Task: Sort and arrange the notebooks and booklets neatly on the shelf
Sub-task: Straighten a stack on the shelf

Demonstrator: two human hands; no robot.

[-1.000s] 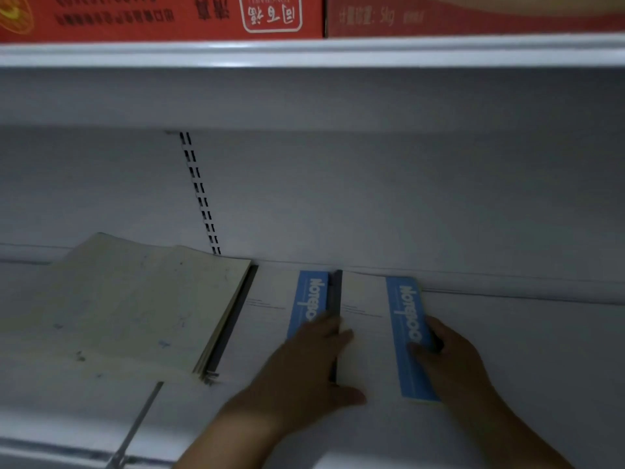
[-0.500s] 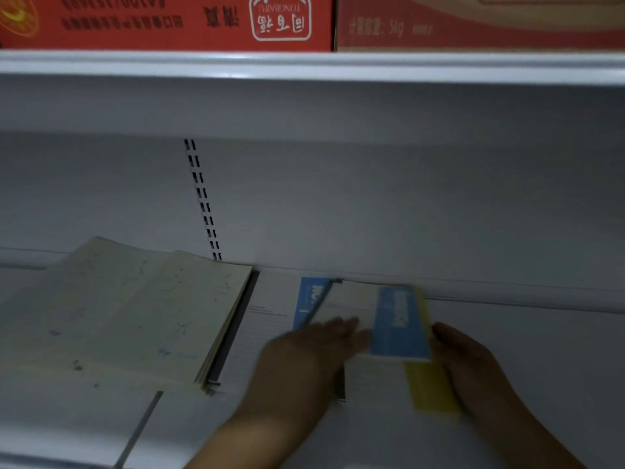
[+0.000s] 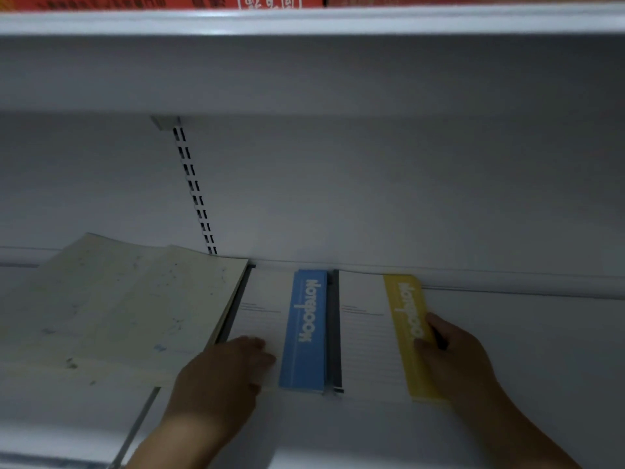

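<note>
Head view: your left hand [image 3: 220, 374] lies flat at 7 o'clock on the white shelf [image 3: 524, 350], fingers together, tips pressing the white cover of the blue notebook [image 3: 304, 330]. Grip there is loose, nothing clamped, palm down on the cover's near left part. That notebook lies flat at 6 o'clock, blue band along its right edge with white lettering reading lengthwise, dark spine strip just right of the band.

Your right hand [image 3: 456, 360] sits at 4 o'clock, fingers curled over the right edge of the yellow notebook [image 3: 406, 333], thumb on top of the yellow band. Grip is clamped on that edge. Yellow notebook lies flat, just beside the blue one, left edge touching the dark spine strip; cannot tell if they overlap. Both far ends reach the shelf's back lip.

At 9 o'clock, 1 stack of cream booklets [image 3: 128, 306] lies flat, scuffed and marked, right edge just beside the blue notebook's left side, dark binding showing along that edge. Stack count unreadable.

Slotted upright [image 3: 194, 191] runs up the back panel at 11 o'clock. Upper shelf edge [image 3: 304, 20] crosses at 12 o'clock, red boxes [image 3: 169, 0] on it, print blurred.
</note>
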